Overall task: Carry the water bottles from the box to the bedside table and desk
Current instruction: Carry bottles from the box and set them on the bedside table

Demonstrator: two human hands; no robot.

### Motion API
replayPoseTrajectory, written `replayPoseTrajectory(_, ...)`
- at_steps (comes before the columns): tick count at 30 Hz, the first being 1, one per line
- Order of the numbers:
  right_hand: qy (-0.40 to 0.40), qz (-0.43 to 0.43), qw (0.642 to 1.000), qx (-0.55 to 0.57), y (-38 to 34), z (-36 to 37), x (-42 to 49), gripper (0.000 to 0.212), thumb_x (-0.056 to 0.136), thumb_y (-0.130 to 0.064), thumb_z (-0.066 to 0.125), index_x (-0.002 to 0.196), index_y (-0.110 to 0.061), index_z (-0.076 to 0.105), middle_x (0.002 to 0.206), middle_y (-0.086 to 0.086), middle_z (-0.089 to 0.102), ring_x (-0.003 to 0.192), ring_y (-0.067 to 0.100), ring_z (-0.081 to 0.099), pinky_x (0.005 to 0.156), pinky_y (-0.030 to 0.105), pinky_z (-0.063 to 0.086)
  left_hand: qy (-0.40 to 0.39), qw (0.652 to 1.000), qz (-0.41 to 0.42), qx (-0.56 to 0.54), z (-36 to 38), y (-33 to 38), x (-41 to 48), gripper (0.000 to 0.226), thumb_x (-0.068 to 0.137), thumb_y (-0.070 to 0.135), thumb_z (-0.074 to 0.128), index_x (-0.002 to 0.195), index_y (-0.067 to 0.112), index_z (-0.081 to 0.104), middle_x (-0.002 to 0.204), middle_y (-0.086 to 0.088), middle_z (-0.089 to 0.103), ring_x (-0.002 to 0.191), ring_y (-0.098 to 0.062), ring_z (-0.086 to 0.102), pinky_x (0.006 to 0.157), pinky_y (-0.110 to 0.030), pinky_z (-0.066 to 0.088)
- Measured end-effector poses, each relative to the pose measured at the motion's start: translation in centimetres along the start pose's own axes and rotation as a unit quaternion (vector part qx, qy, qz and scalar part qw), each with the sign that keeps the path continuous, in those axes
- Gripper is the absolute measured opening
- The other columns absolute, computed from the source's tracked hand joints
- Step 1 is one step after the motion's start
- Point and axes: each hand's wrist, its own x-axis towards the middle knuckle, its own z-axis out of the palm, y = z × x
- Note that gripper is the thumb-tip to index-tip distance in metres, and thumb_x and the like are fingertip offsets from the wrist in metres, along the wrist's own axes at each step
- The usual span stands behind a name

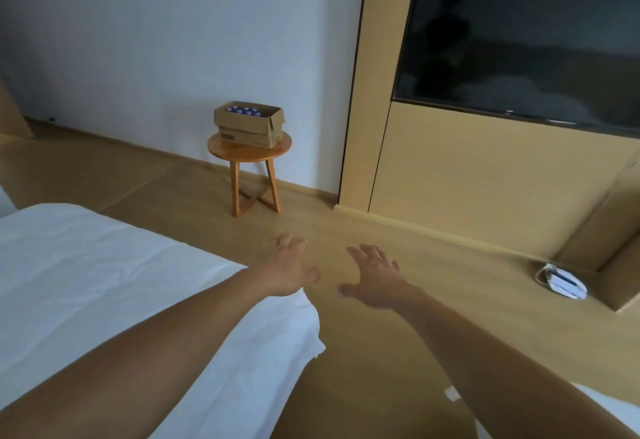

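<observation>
Where the water bottles (242,111) stand, only their rounded purple-blue caps show, packed in rows at one end of an open cardboard box (248,124) of plain brown corrugated board with its flaps folded outward. That box sits on a small round wooden stool (249,151) with a smooth orange-toned top and slanted legs joined by crossed braces low down, set close to the matte white wall (156,40). From my seat I see both bare arms stretched forward over the wood-grain floor (433,300), well apart from the box. My left hand (287,270) is spread flat, palm down, fingers loosely splayed and holding nothing, above the corner of the bed's wrinkled white sheet (104,282). My right hand (375,277) is likewise wide open and empty. A dark glossy television screen (536,40) hangs on the tan wooden panel to the right.
</observation>
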Motion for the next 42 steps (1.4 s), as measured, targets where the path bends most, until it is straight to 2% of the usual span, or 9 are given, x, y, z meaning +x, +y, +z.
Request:
replayPoseTrajectory(9, 0.021, 0.028, 0.999, 0.015, 12.2, -5.1, 12.0, 0.093, 0.084, -0.061, 0.061, 0.157, -0.028, 0.013, 0.165, 0.001, 0.008, 0.152, 0.024, 0.003, 0.119, 0.053, 0.017, -0.001, 1.0, 0.022, -0.003, -0.5, 7.9, 18.0, 0.082, 0.094, 0.058, 0.049, 0.158, 0.018, 0.018, 0.167, -0.006, 0.007, 0.155, -0.026, 0.0, 0.121, -0.054, 0.018)
replayPoseTrajectory(16, 0.01, 0.017, 1.0, 0.002, 18.6, -9.9, 21.0, 0.092, 0.086, -0.061, 0.059, 0.157, -0.027, 0.011, 0.166, 0.002, 0.005, 0.152, 0.025, 0.001, 0.119, 0.054, 0.015, 0.022, 0.999, 0.015, 0.036, -2.9, 11.1, 29.2, 0.083, 0.093, 0.063, 0.045, 0.159, 0.02, 0.018, 0.167, -0.005, 0.013, 0.154, -0.026, 0.006, 0.12, -0.054, 0.02)
replayPoseTrajectory(22, 0.008, 0.012, 1.0, -0.005, 20.5, -12.1, 30.7, 0.091, 0.086, -0.061, 0.058, 0.157, -0.028, 0.012, 0.166, 0.001, 0.005, 0.153, 0.023, 0.0, 0.119, 0.053, 0.016, 0.02, 0.999, 0.0, 0.046, -5.2, 10.1, 38.1, 0.081, 0.094, 0.064, 0.044, 0.159, 0.023, 0.018, 0.168, -0.004, 0.012, 0.155, -0.024, 0.004, 0.121, -0.054, 0.018)
replayPoseTrajectory(29, 0.005, 0.022, 1.0, -0.007, 20.8, -14.7, 42.9, 0.09, 0.087, -0.06, 0.058, 0.157, -0.029, 0.011, 0.166, 0.0, 0.005, 0.153, 0.022, -0.001, 0.12, 0.052, 0.015, 0.026, 0.998, 0.025, 0.044, -9.6, 7.1, 50.0, 0.078, 0.094, 0.062, 0.044, 0.157, 0.023, 0.022, 0.167, -0.003, 0.015, 0.154, -0.026, 0.008, 0.119, -0.055, 0.021)
replayPoseTrajectory(42, 0.002, -0.003, 1.0, -0.004, 22.5, -19.4, 65.0, 0.09, 0.087, -0.059, 0.058, 0.157, -0.028, 0.011, 0.165, 0.0, 0.006, 0.152, 0.022, 0.001, 0.12, 0.05, 0.016, 0.019, 0.998, 0.004, 0.059, -15.3, 1.4, 70.5, 0.079, 0.096, 0.063, 0.04, 0.159, 0.022, 0.017, 0.169, -0.004, 0.007, 0.156, -0.027, -0.001, 0.121, -0.057, 0.017)
